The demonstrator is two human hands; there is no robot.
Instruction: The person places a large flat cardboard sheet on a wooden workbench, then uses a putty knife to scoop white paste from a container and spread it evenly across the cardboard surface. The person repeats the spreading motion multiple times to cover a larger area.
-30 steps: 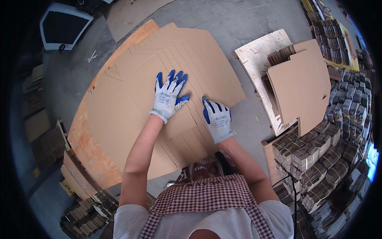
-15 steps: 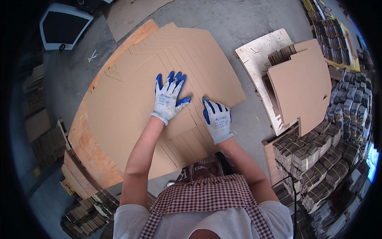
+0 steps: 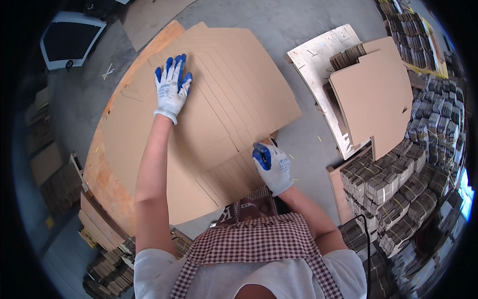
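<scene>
Several large brown cardboard sheets [image 3: 219,114] lie overlapped like a fan, with slits and stepped edges running across them. My left hand [image 3: 172,90], in a white glove with blue fingertips, rests on the far left part of the sheets, its fingers stretched out. At the near right edge of the stack is my right hand [image 3: 275,168], gloved alike, with the fingers curled in. A small brown corner shows just beyond its knuckles; what the fingers hold is hidden.
The sheets lie on a wooden board [image 3: 110,182]. To the right, more cut cardboard [image 3: 371,92] sits on a pale board [image 3: 308,60]. Strapped cardboard bundles [image 3: 383,192] are piled at the lower right. A dark panel with a white frame [image 3: 69,62] stands far left.
My left hand has slid away and to the left over the cardboard. My right hand has moved slightly nearer to me, and its fingers have curled in at the edge.
</scene>
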